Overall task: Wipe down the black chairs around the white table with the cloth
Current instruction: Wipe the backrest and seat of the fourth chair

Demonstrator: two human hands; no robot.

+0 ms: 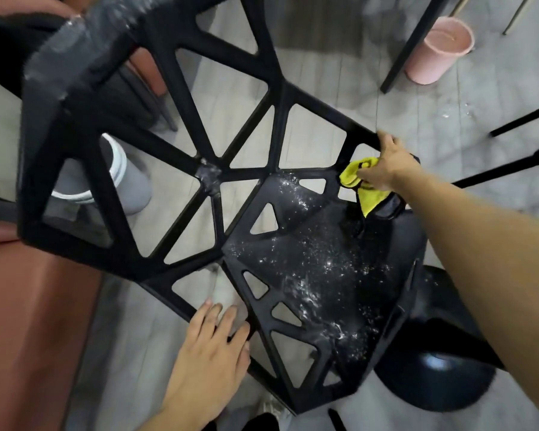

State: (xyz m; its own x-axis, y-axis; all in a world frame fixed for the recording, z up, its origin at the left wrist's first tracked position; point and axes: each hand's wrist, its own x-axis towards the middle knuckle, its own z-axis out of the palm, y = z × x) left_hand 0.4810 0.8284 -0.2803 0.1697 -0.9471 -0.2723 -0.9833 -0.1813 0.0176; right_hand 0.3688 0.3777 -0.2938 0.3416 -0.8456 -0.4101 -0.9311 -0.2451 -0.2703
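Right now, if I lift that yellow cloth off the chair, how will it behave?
The yellow cloth is probably floppy and light: it hangs crumpled from the right hand. It may be damp, since wet specks cover the chair seat.

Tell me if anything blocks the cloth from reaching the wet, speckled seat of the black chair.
Nothing visible does. The right hand holds the yellow cloth at the seat's far edge; the speckled surface beside it is bare.

Grey plank floor w/ pink bucket

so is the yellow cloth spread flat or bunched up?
Bunched. The yellow cloth is crumpled in the right hand, a corner hanging below, pressed at the far edge of the black chair.
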